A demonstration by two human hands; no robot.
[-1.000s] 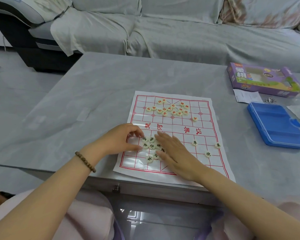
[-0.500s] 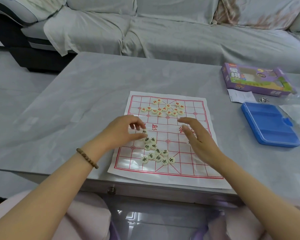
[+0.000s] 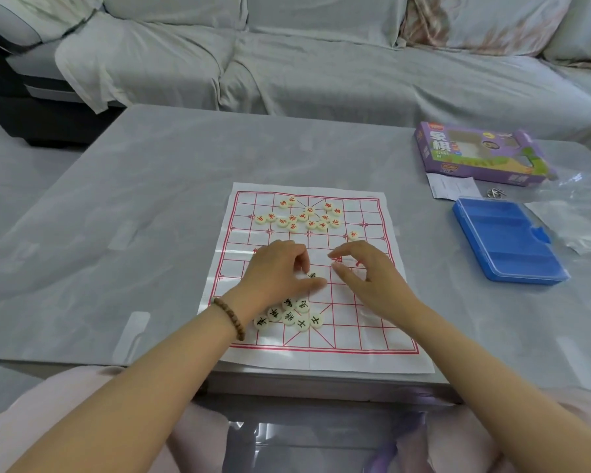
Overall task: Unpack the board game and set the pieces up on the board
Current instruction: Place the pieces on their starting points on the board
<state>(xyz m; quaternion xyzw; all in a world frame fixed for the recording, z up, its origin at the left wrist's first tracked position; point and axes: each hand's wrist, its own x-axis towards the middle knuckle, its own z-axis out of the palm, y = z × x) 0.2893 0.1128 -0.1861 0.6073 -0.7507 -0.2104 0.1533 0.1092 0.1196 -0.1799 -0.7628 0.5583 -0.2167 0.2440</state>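
A grey sofa (image 3: 321, 63) stands behind the desk (image 3: 151, 199). The board (image 3: 362, 322), a thin paper sheet with red lines, lies flat on the desk, and its near edge comes right to the desk's edge. Far to the right are the purple box (image 3: 475, 155) and, nearer, the blue case (image 3: 505, 240), open and with nothing visible inside. Both are well apart from the board.

Both hands are over the middle of the board. The left hand (image 3: 277, 271) has its forefinger and thumb closed narrow around one black piece (image 3: 312, 275), which sits on the board between them. The right hand (image 3: 369, 278) hovers just beside it. Its fingers (image 3: 333, 256) are loosely curled with a gap to the thumb, and I see nothing in them.

The red pieces (image 3: 301, 216) lie in a loose group at the far side, not on their points, with one stray red (image 3: 354, 235) to the right. The black heap (image 3: 290, 315) is crowded at the near side, partly under the left wrist.

I think the setting up has hardly begun, and the dangers come from the paper and the wrist. If the left wrist drags when the hand moves, it may push the heap, and the round pieces could roll over the near edge to the floor. The sheet looks light, so a sliding palm may also shift it and disturb the red group. The pinched piece is small and smooth, and a weak hold could drop it onto a wrong point.
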